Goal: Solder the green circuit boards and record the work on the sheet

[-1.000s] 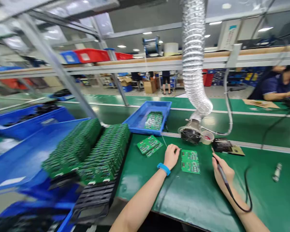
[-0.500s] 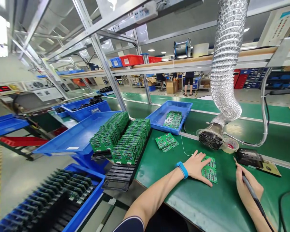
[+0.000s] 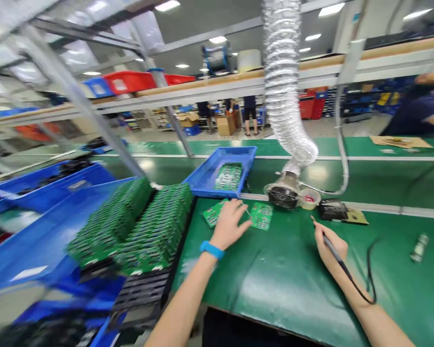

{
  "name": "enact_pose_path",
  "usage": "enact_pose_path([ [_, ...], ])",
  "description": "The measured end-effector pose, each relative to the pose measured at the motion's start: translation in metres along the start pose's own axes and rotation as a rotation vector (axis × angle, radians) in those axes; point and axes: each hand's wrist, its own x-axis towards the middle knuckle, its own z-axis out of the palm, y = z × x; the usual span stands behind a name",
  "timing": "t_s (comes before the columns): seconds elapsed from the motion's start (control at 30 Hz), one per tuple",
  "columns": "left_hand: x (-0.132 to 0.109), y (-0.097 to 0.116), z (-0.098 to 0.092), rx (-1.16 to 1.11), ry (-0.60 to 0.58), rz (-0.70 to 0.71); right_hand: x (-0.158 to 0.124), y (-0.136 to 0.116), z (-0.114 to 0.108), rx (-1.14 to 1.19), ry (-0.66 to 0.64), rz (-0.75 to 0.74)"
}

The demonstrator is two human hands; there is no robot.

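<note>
My left hand (image 3: 229,224), with a blue band on the wrist, reaches over a green circuit board (image 3: 211,214) on the bench. Its fingers are loosely spread, thumb apart, and partly cover that board. Just right of the fingertips lies another circuit board (image 3: 263,217), flat on the green mat. A thin pale strand shows beside the fingers. In my right hand (image 3: 331,246) is a soldering iron (image 3: 333,249), held like a pen, tip pointing away above the mat. Its black cord trails along the forearm.
Two rows of upright circuit boards (image 3: 159,226) stand in black racks on the left. Behind my left hand sits a blue tray (image 3: 248,168) holding boards. A fan (image 3: 284,196) on a silver duct (image 3: 280,72), a tape roll (image 3: 308,198) and a small bottle (image 3: 419,248) are rightward.
The view has swung right. My left hand has left the board it was spread on and moved to the boards near the tray; that board now lies farther back. The soldering iron stays in my right hand.
</note>
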Motion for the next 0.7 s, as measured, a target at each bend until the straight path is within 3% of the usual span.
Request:
enact_pose_path([
  [0.07,-0.007,-0.036,-0.003,0.113,0.016,-0.188,-0.001,-0.002,-0.001,0.064,-0.021,-0.001],
  [0.2,-0.024,-0.11,0.015,0.16,-0.253,-0.408,-0.001,-0.004,-0.001,0.042,-0.024,-0.025],
  [0.27,-0.027,-0.13,0.022,0.112,-0.317,-0.446,-0.001,-0.004,-0.001,0.007,-0.029,-0.018],
  [0.33,-0.027,-0.129,0.02,0.101,-0.337,-0.453,-0.001,-0.006,-0.002,-0.007,-0.031,-0.009],
  [0.43,-0.025,-0.096,0.0,0.158,-0.221,-0.48,-0.002,-0.008,-0.006,0.001,-0.032,-0.005],
  [0.53,-0.03,-0.038,-0.019,0.202,0.084,-0.495,-0.001,-0.008,-0.007,0.026,-0.026,-0.003],
  [0.6,-0.039,0.006,-0.021,0.108,0.251,-0.429,-0.001,-0.008,-0.007,0.045,-0.014,0.004],
  [0.67,-0.048,0.05,-0.013,0.016,0.187,-0.312,-0.001,-0.008,-0.006,0.065,-0.009,0.013],
  [0.7,-0.052,0.071,-0.007,-0.013,0.099,-0.252,0.0,-0.008,-0.006,0.075,-0.012,0.017],
])
